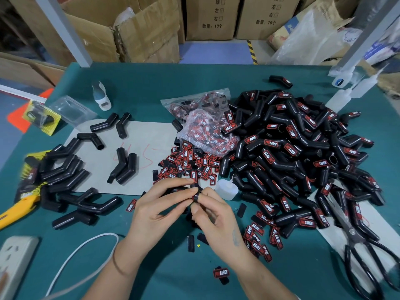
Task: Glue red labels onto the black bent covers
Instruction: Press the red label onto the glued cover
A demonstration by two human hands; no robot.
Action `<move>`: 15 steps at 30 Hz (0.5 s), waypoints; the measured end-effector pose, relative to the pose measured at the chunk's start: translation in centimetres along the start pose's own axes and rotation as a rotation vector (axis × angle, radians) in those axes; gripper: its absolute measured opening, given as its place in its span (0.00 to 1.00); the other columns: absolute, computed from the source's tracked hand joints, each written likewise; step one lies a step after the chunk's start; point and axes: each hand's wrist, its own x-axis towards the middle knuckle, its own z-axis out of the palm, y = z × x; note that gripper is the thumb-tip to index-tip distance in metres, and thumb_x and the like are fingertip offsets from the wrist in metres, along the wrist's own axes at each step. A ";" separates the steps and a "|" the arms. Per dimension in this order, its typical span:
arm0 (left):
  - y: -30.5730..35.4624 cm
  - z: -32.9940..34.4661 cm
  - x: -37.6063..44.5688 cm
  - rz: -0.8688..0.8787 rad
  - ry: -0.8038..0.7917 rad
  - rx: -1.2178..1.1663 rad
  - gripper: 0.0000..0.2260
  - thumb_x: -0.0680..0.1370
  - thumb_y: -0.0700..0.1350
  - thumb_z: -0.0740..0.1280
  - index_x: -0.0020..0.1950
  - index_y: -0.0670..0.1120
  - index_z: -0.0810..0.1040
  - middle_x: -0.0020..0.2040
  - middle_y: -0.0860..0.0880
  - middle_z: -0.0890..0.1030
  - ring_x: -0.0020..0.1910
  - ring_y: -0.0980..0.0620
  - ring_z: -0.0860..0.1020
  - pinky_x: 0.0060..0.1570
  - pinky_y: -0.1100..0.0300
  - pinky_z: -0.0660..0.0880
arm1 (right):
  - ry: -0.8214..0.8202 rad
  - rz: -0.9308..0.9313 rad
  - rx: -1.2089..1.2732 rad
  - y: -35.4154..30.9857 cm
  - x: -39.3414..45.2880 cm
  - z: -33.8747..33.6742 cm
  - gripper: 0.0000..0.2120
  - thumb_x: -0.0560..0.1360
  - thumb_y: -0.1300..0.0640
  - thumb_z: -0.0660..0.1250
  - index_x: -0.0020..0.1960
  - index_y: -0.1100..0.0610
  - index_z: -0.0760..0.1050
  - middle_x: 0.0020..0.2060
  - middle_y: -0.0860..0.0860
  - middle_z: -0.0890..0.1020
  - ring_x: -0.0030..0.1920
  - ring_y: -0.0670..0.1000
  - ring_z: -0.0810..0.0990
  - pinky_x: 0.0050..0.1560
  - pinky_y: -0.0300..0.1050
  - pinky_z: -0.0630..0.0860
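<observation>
Right now both hands meet at lower centre of the frame over the green desk (151, 79), working on one black bent cover (195, 192). The left hand (160, 204) grips the cover with fingers curled round it from the left; the right hand (213, 215) pinches at its near end with thumb and forefinger, and a red label (194, 176) shows upright just above the fingers, seemingly on the cover's far limb. My reading is that the label is being pressed on after gluing, though the fingers hide the contact. The cover is mostly covered, so its bend is hard to trace; the visible open end faces toward the camera, and its long axis appears to run roughly away from the viewer, up the frame.

Next would likely be firm pressure along the label, then setting the piece on the finished pile (298, 148) at right and taking a bare one from the unlabelled covers (71, 169) at left. A small glue bottle (227, 189) lies just right of the hands, beside loose labels (186, 161)
</observation>
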 end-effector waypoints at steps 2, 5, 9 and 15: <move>0.0 -0.1 0.0 0.006 -0.012 0.004 0.12 0.83 0.44 0.70 0.65 0.45 0.84 0.66 0.51 0.81 0.59 0.46 0.83 0.61 0.54 0.79 | 0.003 0.001 -0.005 0.1 0.0 0.0 0.12 0.81 0.62 0.62 0.45 0.70 0.75 0.40 0.52 0.69 0.41 0.61 0.71 0.43 0.59 0.71; -0.3 -0.1 0.0 -0.007 -0.030 0.018 0.12 0.83 0.44 0.70 0.65 0.45 0.84 0.66 0.50 0.81 0.61 0.46 0.82 0.61 0.51 0.79 | 0.006 -0.001 -0.010 0.1 0.0 -0.1 0.11 0.81 0.62 0.62 0.45 0.70 0.76 0.40 0.51 0.69 0.41 0.60 0.71 0.43 0.57 0.72; -0.2 0.2 -0.3 -0.026 -0.028 0.006 0.14 0.82 0.42 0.70 0.68 0.48 0.83 0.66 0.50 0.81 0.63 0.45 0.81 0.63 0.49 0.78 | 0.009 0.000 0.019 0.0 0.0 0.0 0.11 0.81 0.62 0.62 0.44 0.68 0.74 0.40 0.51 0.69 0.41 0.60 0.71 0.44 0.62 0.74; 0.1 -0.4 0.1 -0.086 -0.012 -0.060 0.20 0.79 0.44 0.73 0.70 0.54 0.78 0.65 0.51 0.82 0.67 0.46 0.79 0.68 0.58 0.72 | -0.011 0.017 0.032 -0.1 0.1 -0.4 0.11 0.81 0.61 0.61 0.47 0.69 0.77 0.42 0.53 0.71 0.44 0.63 0.71 0.46 0.67 0.73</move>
